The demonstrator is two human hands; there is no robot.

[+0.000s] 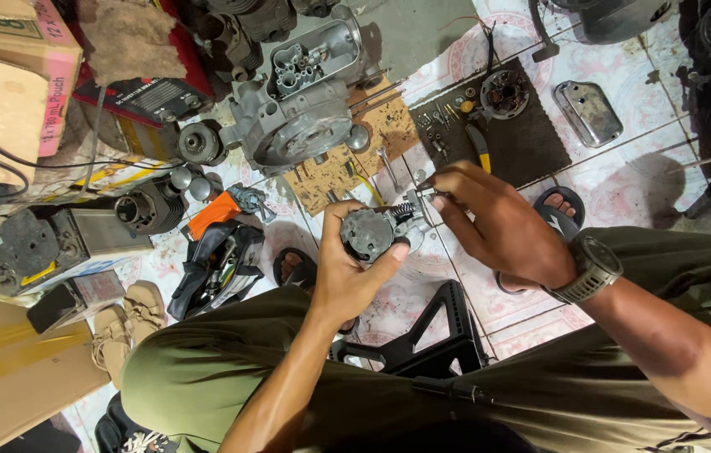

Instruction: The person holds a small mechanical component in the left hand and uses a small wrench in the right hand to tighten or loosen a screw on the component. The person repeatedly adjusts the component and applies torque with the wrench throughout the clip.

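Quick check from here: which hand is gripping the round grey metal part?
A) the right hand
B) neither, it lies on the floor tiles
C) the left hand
C: the left hand wraps the round metal part, while the right hand, wearing a wristwatch, pinches a small piece at its top.

Head-worn camera looking steeply down, close over the lap and hands, tiled floor [624, 180] apparently well below.

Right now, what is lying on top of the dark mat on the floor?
On the dark mat lie a round metal part, yellow-handled pliers and a scatter of small screws. The right hand covers the mat's near corner, so anything there cannot be seen.
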